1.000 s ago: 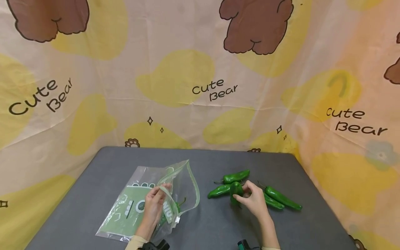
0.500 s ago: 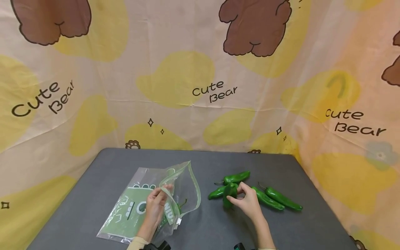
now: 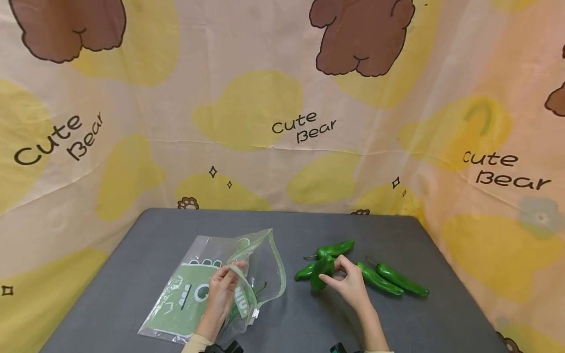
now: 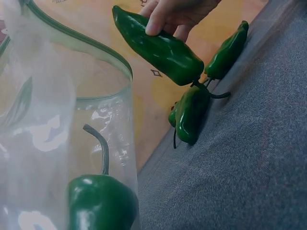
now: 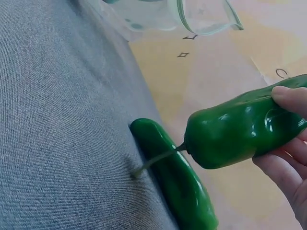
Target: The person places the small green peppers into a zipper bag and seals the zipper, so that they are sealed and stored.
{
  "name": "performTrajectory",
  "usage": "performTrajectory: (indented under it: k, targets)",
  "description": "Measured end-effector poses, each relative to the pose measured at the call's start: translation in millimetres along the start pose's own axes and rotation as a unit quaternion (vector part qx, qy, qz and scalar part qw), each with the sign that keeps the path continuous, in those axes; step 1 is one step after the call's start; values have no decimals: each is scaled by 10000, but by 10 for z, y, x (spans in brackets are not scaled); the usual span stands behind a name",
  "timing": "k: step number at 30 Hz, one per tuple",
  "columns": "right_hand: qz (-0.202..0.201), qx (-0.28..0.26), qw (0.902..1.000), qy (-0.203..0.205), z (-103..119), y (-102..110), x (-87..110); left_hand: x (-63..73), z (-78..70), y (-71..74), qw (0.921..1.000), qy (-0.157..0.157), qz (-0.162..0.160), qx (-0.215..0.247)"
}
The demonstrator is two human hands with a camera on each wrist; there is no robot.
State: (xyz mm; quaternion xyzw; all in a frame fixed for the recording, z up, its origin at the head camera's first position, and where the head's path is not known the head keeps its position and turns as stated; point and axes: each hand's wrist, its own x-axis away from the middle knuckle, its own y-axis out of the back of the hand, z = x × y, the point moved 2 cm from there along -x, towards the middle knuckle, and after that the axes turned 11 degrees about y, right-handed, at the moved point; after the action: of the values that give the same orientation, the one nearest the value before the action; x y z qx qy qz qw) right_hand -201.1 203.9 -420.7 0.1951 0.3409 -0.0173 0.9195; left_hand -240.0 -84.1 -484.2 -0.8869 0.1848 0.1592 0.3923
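A clear zip bag (image 3: 176, 294) with a green printed panel lies at the left of the table, its mouth held open toward the right. My left hand (image 3: 220, 291) pinches the near edge of that mouth. Inside the bag a green pepper (image 4: 101, 203) shows with its curved stem up. My right hand (image 3: 350, 284) pinches another green pepper (image 5: 235, 129) between thumb and fingers, above the table. In the right wrist view its thin stem points down toward the cloth. The bag hides part of my left fingers.
Several green peppers lie on the grey table (image 3: 309, 323): one at the back (image 3: 336, 248), one behind the held pepper (image 3: 304, 272), and two on the right (image 3: 401, 280). A bear-print curtain (image 3: 247, 117) hangs behind the table.
My right hand has moved left with the pepper, away from the two peppers on the right. The left hand and the bag's mouth have shifted very slightly right in the view.
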Motion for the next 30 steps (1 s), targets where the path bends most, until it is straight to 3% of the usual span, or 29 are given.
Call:
performTrajectory:
  k: [16, 20, 23, 30]
  targets:
    - [-561, -501, 9961, 468, 47, -13, 36, 37, 45, -9, 10000, 15, -72, -29]
    - [-874, -902, 9894, 733, 76, -12, 18, 39, 40, 2, 10000, -1, -49, -24]
    - [-1114, -1446, 9787, 936, 84, -6, 1, 25, 29, -2, 10000, -13, 2, -60]
    - [-1023, -2139, 9689, 708, -34, -28, 28, 15, 14, -13, 9999, 28, -93, -57]
